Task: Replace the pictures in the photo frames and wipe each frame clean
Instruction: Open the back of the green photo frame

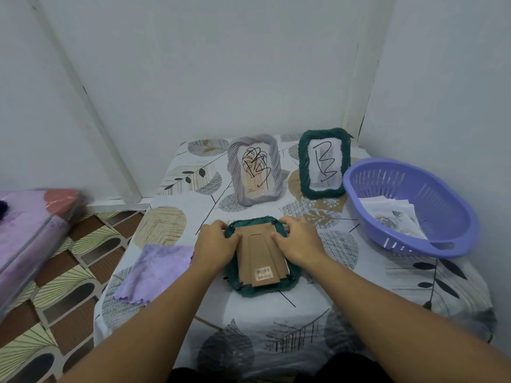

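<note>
Frame (261, 258) lay face-down at the table's (345, 299) six o'clock, cardboard back on; left hand (217, 246) and right hand (297, 241) pressed on it with fingers curled at its top corners; cloth (154, 272) at nine o'clock lay untouched, so swapping and wiping seemingly remained; basket (409, 205) at three o'clock held pictures.

A leaf-patterned tablecloth (387, 286) covers the table; a purple wrapped bundle (25, 230) lies far left, above the patterned floor (69, 272).
</note>
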A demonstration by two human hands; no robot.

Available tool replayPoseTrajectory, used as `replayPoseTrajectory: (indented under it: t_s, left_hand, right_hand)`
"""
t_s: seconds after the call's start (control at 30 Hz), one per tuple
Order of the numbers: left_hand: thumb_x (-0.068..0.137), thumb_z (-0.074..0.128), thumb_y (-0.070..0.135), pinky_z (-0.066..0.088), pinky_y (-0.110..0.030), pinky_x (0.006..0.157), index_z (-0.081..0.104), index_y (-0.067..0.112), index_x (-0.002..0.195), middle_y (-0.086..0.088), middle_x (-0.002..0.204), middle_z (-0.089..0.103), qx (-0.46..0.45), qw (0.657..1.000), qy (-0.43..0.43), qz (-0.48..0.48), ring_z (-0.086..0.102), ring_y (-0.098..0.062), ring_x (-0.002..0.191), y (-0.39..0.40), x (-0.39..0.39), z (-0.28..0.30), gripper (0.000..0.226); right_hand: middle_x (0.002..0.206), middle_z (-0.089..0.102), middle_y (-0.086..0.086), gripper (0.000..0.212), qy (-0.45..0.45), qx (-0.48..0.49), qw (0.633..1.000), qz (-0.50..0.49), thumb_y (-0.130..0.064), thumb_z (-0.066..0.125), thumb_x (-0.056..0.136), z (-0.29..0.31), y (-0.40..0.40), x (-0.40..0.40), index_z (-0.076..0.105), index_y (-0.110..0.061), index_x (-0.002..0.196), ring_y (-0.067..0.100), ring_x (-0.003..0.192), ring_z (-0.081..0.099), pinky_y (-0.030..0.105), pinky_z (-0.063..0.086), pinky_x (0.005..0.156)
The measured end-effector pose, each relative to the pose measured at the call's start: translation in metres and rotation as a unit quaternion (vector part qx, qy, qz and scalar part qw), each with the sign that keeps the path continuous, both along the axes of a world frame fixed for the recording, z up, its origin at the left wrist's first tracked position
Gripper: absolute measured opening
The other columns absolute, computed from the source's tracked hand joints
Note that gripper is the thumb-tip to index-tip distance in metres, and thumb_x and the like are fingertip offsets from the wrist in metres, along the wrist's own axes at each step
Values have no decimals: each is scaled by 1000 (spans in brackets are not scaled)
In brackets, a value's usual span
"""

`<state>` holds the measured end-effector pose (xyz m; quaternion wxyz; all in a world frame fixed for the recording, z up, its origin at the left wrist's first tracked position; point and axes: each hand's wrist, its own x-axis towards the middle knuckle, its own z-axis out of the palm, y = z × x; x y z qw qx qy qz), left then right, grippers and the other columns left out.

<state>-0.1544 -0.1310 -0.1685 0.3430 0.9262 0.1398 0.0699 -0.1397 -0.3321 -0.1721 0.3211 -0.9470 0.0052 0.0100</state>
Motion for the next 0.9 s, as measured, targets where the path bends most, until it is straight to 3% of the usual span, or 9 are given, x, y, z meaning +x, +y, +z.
replayPoseTrajectory:
  t_s: [0.13, 0.2, 0.37, 0.5, 0.67, 0.9]
  left_hand:
    - [94, 69, 29, 46, -29, 82, 69, 10, 119, -8, 105, 75, -15, 999, -28, 23, 66, -24, 97, -3, 1, 1, 31]
    - [94, 70, 27, 49, -30, 86, 72, 10, 112, -5, 101, 76, -23, 998, -42, 34, 68, -25, 98, -2, 2, -1, 24]
    - [91, 71, 29, 47, -27, 77, 76, 17, 93, 5, 84, 74, -58, 994, -83, 45, 68, -16, 87, -4, 0, -4, 13]
    - [88, 74, 34, 50, -28, 78, 76, 21, 88, 11, 81, 73, -86, 989, -92, 73, 68, -13, 85, -7, 0, -7, 13]
    - [86, 78, 34, 43, -21, 75, 79, 22, 90, 12, 81, 74, -106, 985, -106, 87, 68, -8, 82, -10, -2, -9, 13]
    - [88, 72, 24, 54, -30, 85, 80, 22, 90, 9, 84, 77, -95, 986, -105, 92, 71, -14, 87, -11, -4, -10, 9]
  right_hand:
    - [116, 62, -4, 30, 3, 35, 999, -25, -47, 62, 92, 1, -2, 10, 68, -32, 117, 20, 104, 63, 43, 55, 90]
    - [110, 68, -6, 24, -7, 47, 998, -35, -43, 61, 93, 2, -3, 15, 70, -31, 111, 18, 98, 65, 42, 56, 86]
    - [96, 71, -12, 10, 7, 66, 996, -58, -39, 63, 96, 2, -3, 24, 71, -32, 97, 15, 91, 66, 42, 58, 84]
    - [89, 67, -15, 17, 35, 81, 992, -90, -48, 64, 93, 1, 1, 28, 65, -32, 87, 16, 89, 65, 41, 56, 84]
    - [80, 57, -22, 23, 30, 64, 992, -101, -55, 67, 89, 1, 4, 24, 62, -33, 92, 15, 92, 62, 40, 51, 91]
    - [78, 60, -20, 26, 17, 61, 992, -108, -53, 66, 90, 0, 6, 22, 58, -30, 83, 17, 90, 64, 40, 50, 91]
